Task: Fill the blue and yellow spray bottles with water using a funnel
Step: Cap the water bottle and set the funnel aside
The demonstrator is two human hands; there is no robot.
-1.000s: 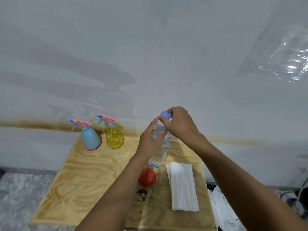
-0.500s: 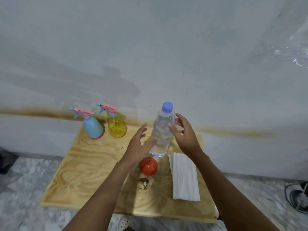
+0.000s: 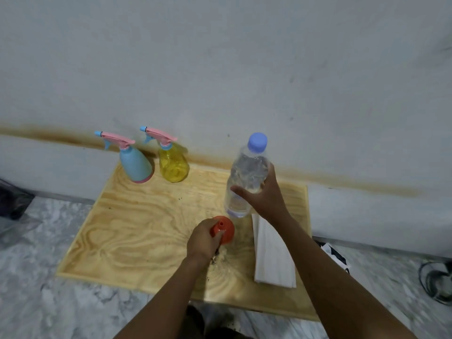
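A blue spray bottle (image 3: 136, 165) and a yellow spray bottle (image 3: 173, 162), both with pink trigger heads, stand at the back left of a plywood board (image 3: 137, 231). A clear water bottle (image 3: 245, 174) with a blue cap stands upright at the board's middle right; my right hand (image 3: 265, 194) is wrapped around its lower half. In front of it an orange funnel (image 3: 226, 228) sits spout up, and my left hand (image 3: 203, 238) grips it from the left side.
A folded white cloth (image 3: 271, 255) lies on the board to the right of the funnel. The board rests on a marble floor (image 3: 36, 277) against a grey wall. A dark bag (image 3: 12, 201) lies at the left, a black cable (image 3: 435, 282) at the right.
My left hand let go of the water bottle and dropped down onto the funnel. My right hand left the cap and now holds the bottle's body.
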